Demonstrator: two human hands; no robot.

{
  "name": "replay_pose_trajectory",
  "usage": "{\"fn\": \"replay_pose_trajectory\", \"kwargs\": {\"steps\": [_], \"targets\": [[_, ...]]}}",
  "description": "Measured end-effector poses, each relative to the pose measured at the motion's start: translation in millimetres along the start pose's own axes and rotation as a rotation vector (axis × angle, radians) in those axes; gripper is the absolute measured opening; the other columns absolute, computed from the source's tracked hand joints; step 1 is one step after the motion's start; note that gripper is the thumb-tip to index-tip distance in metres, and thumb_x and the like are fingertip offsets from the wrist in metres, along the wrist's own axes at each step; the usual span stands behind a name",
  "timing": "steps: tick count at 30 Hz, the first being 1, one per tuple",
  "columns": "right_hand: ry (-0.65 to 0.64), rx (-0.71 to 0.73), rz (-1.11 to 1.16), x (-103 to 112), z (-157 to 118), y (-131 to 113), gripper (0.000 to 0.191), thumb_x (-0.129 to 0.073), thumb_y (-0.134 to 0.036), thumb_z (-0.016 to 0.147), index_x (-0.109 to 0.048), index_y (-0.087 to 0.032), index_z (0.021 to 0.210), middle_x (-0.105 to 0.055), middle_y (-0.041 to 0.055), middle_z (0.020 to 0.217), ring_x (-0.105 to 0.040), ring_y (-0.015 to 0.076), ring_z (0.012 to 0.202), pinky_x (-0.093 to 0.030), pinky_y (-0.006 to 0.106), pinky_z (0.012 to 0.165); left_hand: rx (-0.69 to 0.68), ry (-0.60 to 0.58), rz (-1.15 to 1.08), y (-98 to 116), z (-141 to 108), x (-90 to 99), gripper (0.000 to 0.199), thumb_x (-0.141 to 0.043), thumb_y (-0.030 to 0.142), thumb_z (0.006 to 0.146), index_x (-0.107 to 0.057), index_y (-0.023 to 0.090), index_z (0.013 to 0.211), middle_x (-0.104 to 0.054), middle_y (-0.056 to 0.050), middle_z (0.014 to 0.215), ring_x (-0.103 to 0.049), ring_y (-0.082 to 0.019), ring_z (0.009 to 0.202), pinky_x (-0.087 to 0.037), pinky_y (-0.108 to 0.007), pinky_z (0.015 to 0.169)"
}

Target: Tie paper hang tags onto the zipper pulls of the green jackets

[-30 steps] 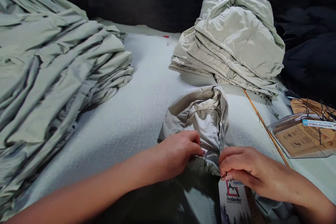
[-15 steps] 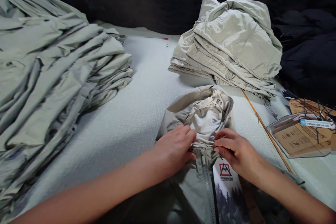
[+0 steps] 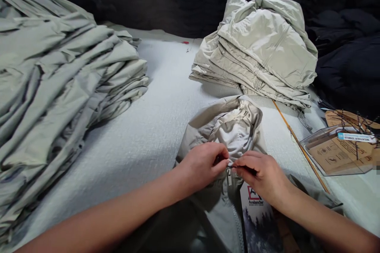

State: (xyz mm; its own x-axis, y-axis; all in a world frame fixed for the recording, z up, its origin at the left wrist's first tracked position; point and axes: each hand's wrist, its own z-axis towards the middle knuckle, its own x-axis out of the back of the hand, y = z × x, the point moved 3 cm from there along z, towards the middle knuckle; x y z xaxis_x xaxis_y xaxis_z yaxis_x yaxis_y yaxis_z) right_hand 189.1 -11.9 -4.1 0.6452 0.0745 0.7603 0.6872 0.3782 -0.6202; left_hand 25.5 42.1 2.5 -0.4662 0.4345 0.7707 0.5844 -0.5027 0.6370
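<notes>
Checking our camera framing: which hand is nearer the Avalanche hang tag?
Right. The right hand is just above the Avalanche hang tag; the left hand is farther away, up and left, beyond the zipper pull.

The left hand [image 3: 202,168] and right hand [image 3: 258,176] now meet above the jacket zipper [image 3: 229,176].
</notes>
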Motion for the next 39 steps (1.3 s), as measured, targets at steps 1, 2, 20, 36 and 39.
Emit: {"fn": "replay_pose_trajectory", "kwargs": {"steps": [1,2,20,36,39], "targets": [[-0.001,-0.002,-0.021,-0.7,-0.2,-0.7,0.014,-0.059,-0.022,0.090,-0.071,-0.020,0.083,-0.067,0.0040,0.075,-0.063,0.0155,0.069,-0.045,0.025,0.062,0.016,-0.008,-0.026,-0.4,0.1,0.1,0.007,-0.057,0.022,0.083,-0.063,0.019,0.081,-0.066,0.001,0.078,-0.058,-0.014,0.073,-0.039,-0.024,0.065],[-0.002,-0.001,-0.040,-1.4,-0.3,-1.3,0.014,-0.059,-0.022,0.090,-0.071,-0.020,0.082,-0.067,0.0039,0.074,-0.063,0.0153,0.067,-0.045,0.025,0.060,0.027,-0.014,-0.050,-0.9,0.3,0.1,0.008,-0.057,0.022,0.083,-0.064,0.019,0.081,-0.066,0.001,0.078,-0.058,-0.014,0.073,-0.039,-0.023,0.064],[-0.042,-0.033,-0.090,-0.3,-1.2,-6.6,0.015,-0.055,-0.009,0.087,-0.066,-0.018,0.085,-0.066,0.0047,0.081,-0.063,0.0170,0.075,-0.045,0.025,0.065,0.082,-0.023,-0.198,-2.7,2.0,-0.3,0.013,-0.056,0.026,0.082,-0.066,0.018,0.082,-0.065,0.001,0.073,-0.057,-0.013,0.069,-0.040,-0.023,0.062],[0.037,-0.050,-0.172,-8.6,-0.8,-1.9,0.014,-0.056,-0.008,0.081,-0.061,-0.019,0.076,-0.060,0.0019,0.072,-0.055,0.0144,0.064,-0.038,0.024,0.059,0.056,-0.095,-0.238,-14.0,4.4,-1.9,0.022,-0.050,0.015,0.083,-0.071,0.018,0.088,-0.068,0.000,0.075,-0.059,-0.013,0.071,-0.043,-0.022,0.066],[0.042,-0.059,-0.154,-8.5,-0.8,-2.0,0.015,-0.056,-0.007,0.081,-0.062,-0.019,0.077,-0.061,0.0015,0.072,-0.055,0.0143,0.065,-0.038,0.024,0.059,0.019,-0.055,-0.183,-14.0,5.2,-0.5,0.022,-0.054,0.012,0.080,-0.074,0.018,0.088,-0.068,-0.002,0.083,-0.060,-0.014,0.076,-0.044,-0.023,0.070]]}}
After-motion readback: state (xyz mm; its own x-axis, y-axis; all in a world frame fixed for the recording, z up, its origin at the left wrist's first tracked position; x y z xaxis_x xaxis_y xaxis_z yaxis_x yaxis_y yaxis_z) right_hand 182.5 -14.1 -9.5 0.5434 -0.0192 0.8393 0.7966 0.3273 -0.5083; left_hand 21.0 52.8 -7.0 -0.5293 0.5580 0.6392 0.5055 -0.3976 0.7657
